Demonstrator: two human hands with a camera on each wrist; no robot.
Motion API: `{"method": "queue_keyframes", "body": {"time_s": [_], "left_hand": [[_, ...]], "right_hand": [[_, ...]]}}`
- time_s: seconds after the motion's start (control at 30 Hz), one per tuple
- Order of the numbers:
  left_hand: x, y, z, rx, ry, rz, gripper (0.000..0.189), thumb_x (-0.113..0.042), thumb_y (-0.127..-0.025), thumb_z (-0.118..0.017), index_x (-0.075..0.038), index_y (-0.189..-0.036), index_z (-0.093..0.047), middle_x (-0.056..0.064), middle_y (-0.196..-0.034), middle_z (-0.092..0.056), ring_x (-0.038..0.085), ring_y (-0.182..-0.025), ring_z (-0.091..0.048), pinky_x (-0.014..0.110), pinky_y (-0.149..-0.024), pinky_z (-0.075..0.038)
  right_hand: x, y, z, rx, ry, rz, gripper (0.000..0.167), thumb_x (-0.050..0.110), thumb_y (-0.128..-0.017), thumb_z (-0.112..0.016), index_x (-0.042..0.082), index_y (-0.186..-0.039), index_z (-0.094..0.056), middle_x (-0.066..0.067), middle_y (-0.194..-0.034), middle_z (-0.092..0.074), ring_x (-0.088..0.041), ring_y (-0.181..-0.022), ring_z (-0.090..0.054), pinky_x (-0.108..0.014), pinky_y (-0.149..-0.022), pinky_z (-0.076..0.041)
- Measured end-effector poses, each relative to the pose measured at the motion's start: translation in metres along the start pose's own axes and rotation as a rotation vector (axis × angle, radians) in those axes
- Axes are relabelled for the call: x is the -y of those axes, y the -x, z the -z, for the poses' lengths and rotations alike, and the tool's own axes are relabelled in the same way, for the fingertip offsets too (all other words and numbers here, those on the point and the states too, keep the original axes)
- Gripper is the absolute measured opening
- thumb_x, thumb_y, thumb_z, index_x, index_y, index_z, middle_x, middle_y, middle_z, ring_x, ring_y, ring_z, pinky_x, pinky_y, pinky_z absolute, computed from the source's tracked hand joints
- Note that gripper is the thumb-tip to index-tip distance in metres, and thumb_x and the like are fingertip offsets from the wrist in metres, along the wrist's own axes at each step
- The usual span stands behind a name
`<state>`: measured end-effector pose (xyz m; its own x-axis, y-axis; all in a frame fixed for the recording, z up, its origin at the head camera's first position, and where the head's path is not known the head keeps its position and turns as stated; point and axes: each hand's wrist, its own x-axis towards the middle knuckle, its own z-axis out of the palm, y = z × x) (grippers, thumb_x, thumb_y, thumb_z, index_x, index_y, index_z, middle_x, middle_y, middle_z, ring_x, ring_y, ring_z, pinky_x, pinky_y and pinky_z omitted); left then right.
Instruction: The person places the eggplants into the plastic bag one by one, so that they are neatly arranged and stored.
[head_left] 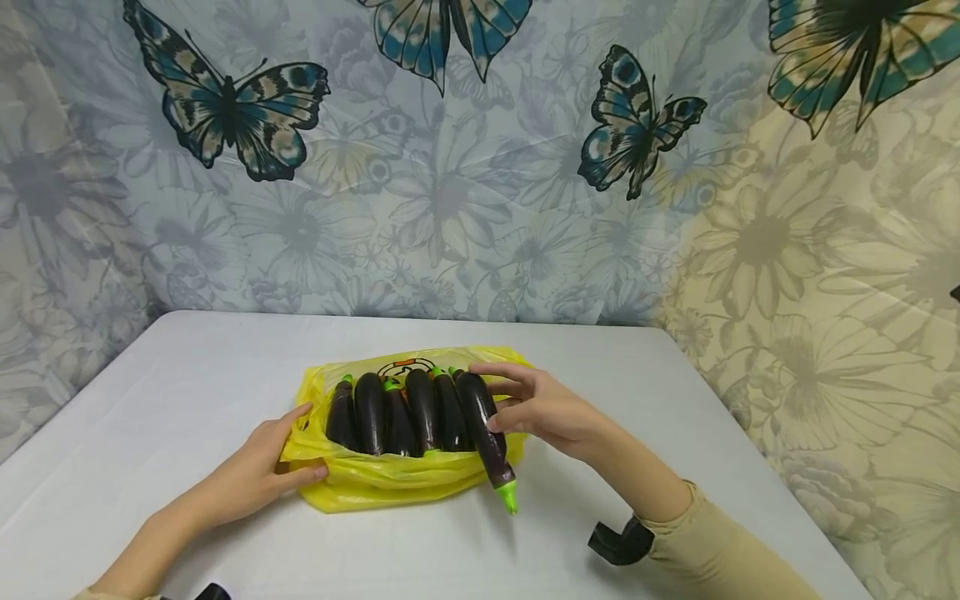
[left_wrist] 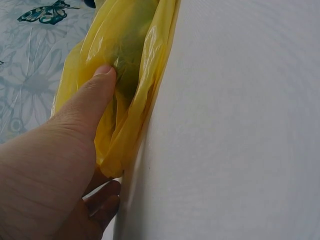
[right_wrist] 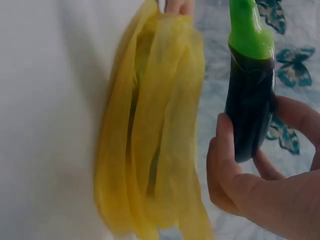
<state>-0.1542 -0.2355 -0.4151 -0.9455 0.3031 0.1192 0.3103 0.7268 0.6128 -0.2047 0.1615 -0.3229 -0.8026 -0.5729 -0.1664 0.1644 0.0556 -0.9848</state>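
Note:
A yellow plastic bag (head_left: 375,493) lies on the white table with its mouth turned up. Side by side in it lie several dark purple eggplants (head_left: 370,414) with green stem ends. My left hand (head_left: 251,471) holds the bag's left end, the thumb on its front side and the index finger at the rim. At the bag's right end, my right hand (head_left: 551,412) grips one eggplant (head_left: 483,417) between thumb and fingers. That eggplant tilts, its green stem end (right_wrist: 251,32) pointing toward me, out over the bag's front edge.
The white table (head_left: 225,358) stretches around the bag. Behind it hangs a floral cloth (head_left: 450,208) with large butterflies. Black straps (head_left: 621,542) are near both wrists, the left one only partly in view.

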Motion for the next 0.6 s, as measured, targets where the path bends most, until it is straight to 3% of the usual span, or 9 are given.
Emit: {"method": "queue_keyframes", "body": {"time_s": [0.13,0.23,0.4,0.6], "left_hand": [[0.000,-0.001,0.001,0.000,-0.003,0.002,0.101,-0.060,-0.086,-0.067,0.001,-0.153,-0.023,0.031,-0.142,-0.037,0.045,-0.129,-0.035,0.067,-0.101,-0.031],[-0.001,-0.002,0.001,0.009,0.003,0.006,0.101,-0.060,-0.085,-0.067,0.001,-0.153,-0.023,0.031,-0.143,-0.036,0.046,-0.130,-0.034,0.067,-0.101,-0.030],[-0.002,-0.002,0.001,0.024,0.009,0.022,0.103,-0.062,-0.085,-0.066,0.000,-0.154,-0.021,0.031,-0.144,-0.035,0.046,-0.131,-0.033,0.067,-0.102,-0.030],[-0.002,-0.001,0.000,0.020,0.002,0.031,0.103,-0.063,-0.085,-0.065,0.000,-0.154,-0.021,0.031,-0.144,-0.035,0.046,-0.131,-0.033,0.067,-0.102,-0.030]], "right_hand": [[0.001,-0.023,-0.017,-0.028,-0.077,-0.042,0.074,-0.008,-0.077,-0.072,0.015,-0.144,-0.052,-0.019,-0.141,-0.045,-0.030,-0.106,-0.059,-0.035,-0.081,-0.053],[0.000,-0.041,-0.027,-0.044,-0.121,-0.068,0.072,-0.010,-0.079,-0.070,0.013,-0.145,-0.050,-0.020,-0.143,-0.043,-0.032,-0.111,-0.058,-0.043,-0.090,-0.051],[-0.004,-0.065,-0.038,-0.076,-0.084,-0.098,0.069,-0.008,-0.081,-0.071,0.011,-0.144,-0.052,-0.019,-0.149,-0.036,-0.032,-0.121,-0.054,-0.056,-0.102,-0.040],[-0.002,-0.084,-0.052,-0.147,-0.039,-0.099,0.062,-0.006,-0.081,-0.074,0.010,-0.138,-0.057,-0.017,-0.141,-0.048,-0.028,-0.109,-0.062,-0.051,-0.098,-0.045]]}}
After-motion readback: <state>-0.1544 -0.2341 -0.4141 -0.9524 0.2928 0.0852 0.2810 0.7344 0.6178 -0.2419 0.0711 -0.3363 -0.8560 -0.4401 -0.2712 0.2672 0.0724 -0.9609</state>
